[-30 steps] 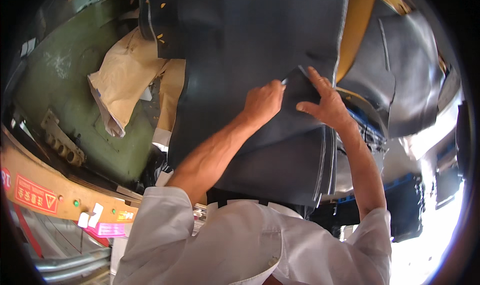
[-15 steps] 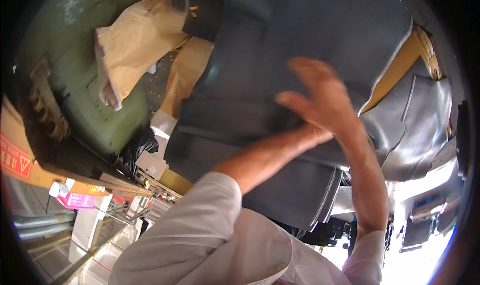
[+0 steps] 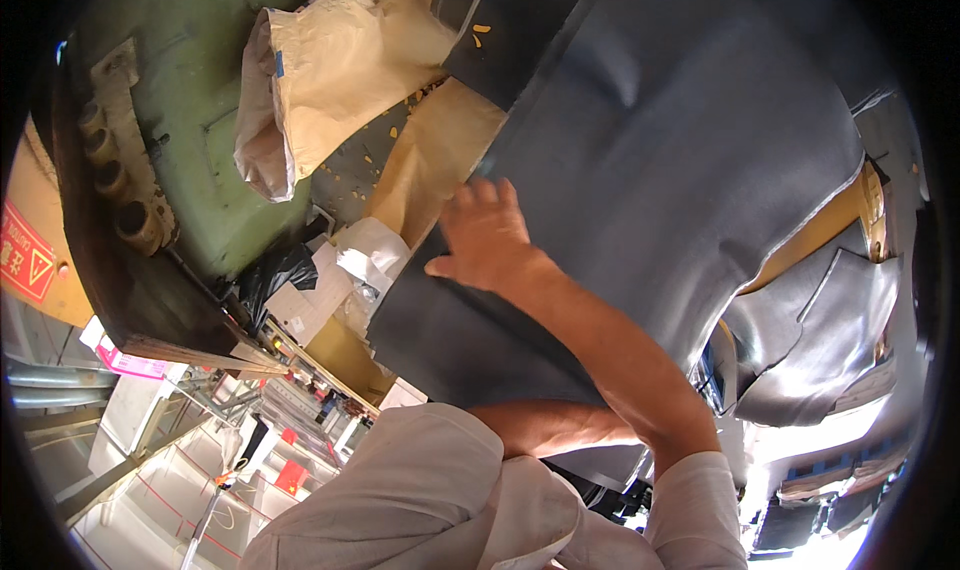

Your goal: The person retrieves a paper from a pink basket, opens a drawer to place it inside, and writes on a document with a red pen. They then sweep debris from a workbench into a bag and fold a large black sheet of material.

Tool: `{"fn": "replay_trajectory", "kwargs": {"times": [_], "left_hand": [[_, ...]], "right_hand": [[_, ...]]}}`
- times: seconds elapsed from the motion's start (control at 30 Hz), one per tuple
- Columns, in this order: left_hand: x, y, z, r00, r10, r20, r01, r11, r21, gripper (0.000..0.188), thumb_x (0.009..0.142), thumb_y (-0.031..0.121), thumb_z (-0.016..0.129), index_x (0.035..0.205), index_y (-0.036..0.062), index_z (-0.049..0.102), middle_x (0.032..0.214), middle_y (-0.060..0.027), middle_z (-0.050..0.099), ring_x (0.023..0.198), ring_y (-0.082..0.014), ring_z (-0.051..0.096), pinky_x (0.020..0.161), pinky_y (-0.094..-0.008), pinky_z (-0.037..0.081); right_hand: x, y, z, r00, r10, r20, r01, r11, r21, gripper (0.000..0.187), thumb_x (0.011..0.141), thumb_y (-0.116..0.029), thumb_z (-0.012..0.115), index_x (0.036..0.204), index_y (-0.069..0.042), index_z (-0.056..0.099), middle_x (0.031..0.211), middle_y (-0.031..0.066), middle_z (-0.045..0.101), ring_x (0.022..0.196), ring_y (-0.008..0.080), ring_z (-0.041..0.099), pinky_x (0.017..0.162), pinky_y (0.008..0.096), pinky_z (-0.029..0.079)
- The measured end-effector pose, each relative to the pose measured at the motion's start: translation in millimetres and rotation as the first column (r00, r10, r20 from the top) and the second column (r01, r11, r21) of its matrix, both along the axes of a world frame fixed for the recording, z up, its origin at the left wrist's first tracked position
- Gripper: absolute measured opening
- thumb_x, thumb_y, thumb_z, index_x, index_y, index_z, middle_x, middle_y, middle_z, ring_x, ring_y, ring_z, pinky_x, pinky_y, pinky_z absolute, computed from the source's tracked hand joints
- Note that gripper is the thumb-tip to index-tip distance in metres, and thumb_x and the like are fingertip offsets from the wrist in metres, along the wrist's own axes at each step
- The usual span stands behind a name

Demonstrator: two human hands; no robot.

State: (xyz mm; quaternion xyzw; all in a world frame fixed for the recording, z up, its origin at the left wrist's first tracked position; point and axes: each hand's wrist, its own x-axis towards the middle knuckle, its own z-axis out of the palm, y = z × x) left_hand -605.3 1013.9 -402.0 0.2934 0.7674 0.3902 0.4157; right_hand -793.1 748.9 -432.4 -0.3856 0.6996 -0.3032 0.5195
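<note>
A wide dark grey sheet, smooth and rubber-like, fills the middle in front of me. My right arm reaches across it toward the left. My right hand lies over the sheet's left edge with the palm down; its fingers are stretched out and grip nothing. Low in the middle, my left forearm crosses toward the right, passing under my right arm. Its hand is hidden behind my right forearm, so its fingers and anything in them cannot be made out.
An open brown paper bag lies left of the sheet, by a green machine surface and yellow scraps. A black plastic bag sits below. More grey sheets hang at the right. A red-and-white warning label is far left.
My right hand has swept left across the sheet to its left edge. My left forearm is lower, its hand still hidden. The whole view has shifted, with the paper bag now farther right.
</note>
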Motion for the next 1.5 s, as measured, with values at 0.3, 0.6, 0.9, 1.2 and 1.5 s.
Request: {"fn": "replay_trajectory", "kwargs": {"times": [0.3,0.6,0.9,1.2,1.5], "left_hand": [[-22.2,-65.9,100.9,0.878,0.463,0.120,-0.478,0.835,0.271,0.020,0.097,0.015,0.056,0.110,0.0070,0.069,0.125,-0.0114,0.063,0.123,-0.0276,0.056,0.111,-0.0456,0.040],[-101.7,-277.9,-2.9,0.296,0.848,-0.440,-0.914,0.117,-0.389,0.033,0.107,0.023,0.055,0.085,-0.0004,0.057,0.081,-0.0235,0.061,0.075,-0.0476,0.058,0.067,-0.0513,0.048],[-57.2,-268.0,-77.9,0.834,0.272,-0.480,-0.549,0.493,-0.675,0.021,0.096,0.030,0.068,0.086,0.0119,0.066,0.083,-0.0087,0.067,0.082,-0.0325,0.068,0.065,-0.0479,0.055],[-41.6,-254.9,-106.2,0.880,0.210,-0.426,-0.473,0.464,-0.749,0.025,0.096,0.034,0.068,0.084,0.0130,0.063,0.086,-0.0086,0.067,0.078,-0.0325,0.069,0.063,-0.0475,0.057],[-45.8,-257.5,-113.1,0.912,0.301,-0.278,-0.391,0.443,-0.807,0.026,0.099,0.034,0.064,0.086,0.0120,0.064,0.089,-0.0099,0.069,0.083,-0.0341,0.070,0.067,-0.0486,0.058]], "right_hand": [[1.6,36.0,-20.1,0.882,-0.156,0.445,0.072,0.977,0.199,0.056,0.089,-0.052,0.070,0.119,-0.004,0.076,0.118,0.0177,0.075,0.114,0.0367,0.071,0.094,0.0473,0.056],[-14.2,214.4,10.8,0.394,-0.641,0.659,0.348,0.767,0.539,0.040,0.091,-0.031,0.075,0.105,0.006,0.074,0.084,0.0073,0.071,0.080,0.0149,0.067,0.073,0.0358,0.055],[51.2,335.8,83.4,0.029,-0.893,0.449,0.482,0.406,0.776,0.023,0.088,-0.008,0.075,0.107,0.004,0.074,0.090,0.0016,0.072,0.081,0.0076,0.062,0.072,0.0273,0.052],[-14.9,429.1,168.0,0.200,-0.934,0.296,0.489,0.357,0.796,0.026,0.081,-0.007,0.070,0.106,0.001,0.072,0.088,0.0031,0.073,0.081,0.0111,0.063,0.073,0.0281,0.052],[-30.1,507.6,238.4,0.623,-0.766,-0.158,0.567,0.304,0.766,0.034,0.073,-0.014,0.074,0.104,-0.002,0.065,0.084,0.0060,0.061,0.072,0.0177,0.057,0.068,0.0340,0.045]]}}
